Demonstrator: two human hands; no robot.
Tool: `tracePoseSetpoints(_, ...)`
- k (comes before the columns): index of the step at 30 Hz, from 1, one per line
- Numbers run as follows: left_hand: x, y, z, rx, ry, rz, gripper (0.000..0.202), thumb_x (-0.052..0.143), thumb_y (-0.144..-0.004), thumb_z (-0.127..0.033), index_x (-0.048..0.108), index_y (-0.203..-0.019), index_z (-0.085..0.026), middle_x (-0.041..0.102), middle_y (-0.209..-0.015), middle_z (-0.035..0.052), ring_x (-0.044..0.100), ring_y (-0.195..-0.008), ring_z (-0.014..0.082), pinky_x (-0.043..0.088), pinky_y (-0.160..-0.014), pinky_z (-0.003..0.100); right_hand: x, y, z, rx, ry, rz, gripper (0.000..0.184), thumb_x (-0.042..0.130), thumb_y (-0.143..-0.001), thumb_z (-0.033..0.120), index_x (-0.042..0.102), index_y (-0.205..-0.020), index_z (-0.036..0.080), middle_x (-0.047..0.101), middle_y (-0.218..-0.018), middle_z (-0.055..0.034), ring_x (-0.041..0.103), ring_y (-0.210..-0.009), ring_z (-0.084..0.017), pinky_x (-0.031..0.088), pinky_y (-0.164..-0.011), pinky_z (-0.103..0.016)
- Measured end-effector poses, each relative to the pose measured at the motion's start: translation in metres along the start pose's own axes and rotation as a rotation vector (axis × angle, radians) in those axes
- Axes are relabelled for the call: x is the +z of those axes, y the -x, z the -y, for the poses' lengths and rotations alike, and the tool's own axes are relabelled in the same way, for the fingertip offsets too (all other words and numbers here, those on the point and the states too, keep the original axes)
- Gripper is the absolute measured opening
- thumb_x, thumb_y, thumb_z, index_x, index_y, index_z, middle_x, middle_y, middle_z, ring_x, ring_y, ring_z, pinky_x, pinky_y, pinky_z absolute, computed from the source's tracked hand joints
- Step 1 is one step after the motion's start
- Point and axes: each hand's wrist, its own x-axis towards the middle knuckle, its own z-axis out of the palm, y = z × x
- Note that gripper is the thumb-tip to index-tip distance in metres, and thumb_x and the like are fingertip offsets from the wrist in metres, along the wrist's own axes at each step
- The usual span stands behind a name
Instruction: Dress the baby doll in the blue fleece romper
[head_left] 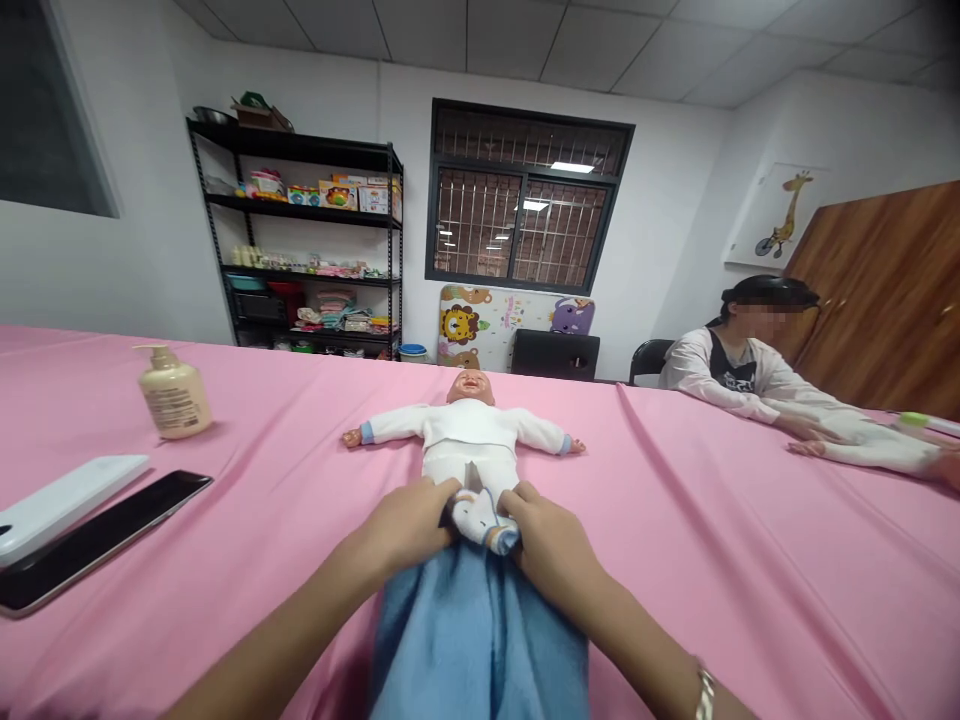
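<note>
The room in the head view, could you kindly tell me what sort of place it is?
Probably a childcare training room: a doll lies on a pink-covered table, a rack holds colourful boxes, and there is a giraffe picture.

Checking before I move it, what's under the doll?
The doll lies on a pink tablecloth, visible around its arms; anything directly beneath its body is covered.

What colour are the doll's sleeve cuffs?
The cuffs are light blue, as the head view shows.
</note>
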Motion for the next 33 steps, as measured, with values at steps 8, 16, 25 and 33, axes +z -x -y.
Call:
tracePoseSetpoints(8,0.036,-0.066,0.053,0.118,0.065,-0.042,0.017,0.052,-0.07,-0.028,0.054,-0.085,-0.019,0.063,-0.087,0.0044,0.058,-0.079,0.0237,0.039,-0.062,0.027,0.034,-0.063,-0.021,0.06,0.201,0.082,0.024,0.035,-0.084,0.009,0.055,-0.095,0.019,0.054,-0.091,-0.006,0.055,-0.071,-0.017,0.025,-0.052,-0.025)
tracePoseSetpoints(16,0.052,-0.072,0.079,0.037,0.501,-0.28,0.033,0.042,-0.083,-0.044,0.055,-0.091,-0.015,0.063,-0.091,0.0056,0.057,-0.084,0.0221,0.041,-0.068,0.026,0.045,-0.074,-0.017,-0.101,0.071,-0.082,0.013,0.045,-0.079,0.008,0.054,-0.086,0.015,0.057,-0.086,-0.008,0.047,-0.086,-0.021,0.032,-0.07,-0.03)
tracePoseSetpoints(25,0.031,-0.065,0.081,-0.084,0.561,0.131,0.048,0.045,-0.077,-0.059,0.058,-0.072,-0.013,0.062,-0.076,0.0059,0.056,-0.077,0.0251,0.042,-0.063,0.028,0.041,-0.057,-0.009,-0.157,-0.27,0.022,0.025,0.051,-0.08,0.041,0.048,-0.081,0.016,0.055,-0.083,-0.0066,0.046,-0.082,-0.022,0.035,-0.072,-0.034)
tracePoseSetpoints(33,0.012,-0.038,0.075,0.116,1.118,0.856,0.048,0.08,-0.049,-0.046,0.062,-0.078,-0.013,0.062,-0.07,-0.0007,0.056,-0.063,0.013,0.047,-0.063,0.022,0.003,-0.047,-0.018,0.021,-1.319,0.189,0.034,0.05,-0.074,0.046,0.058,-0.084,0.015,0.059,-0.078,-0.0073,0.055,-0.077,-0.021,0.042,-0.072,-0.035)
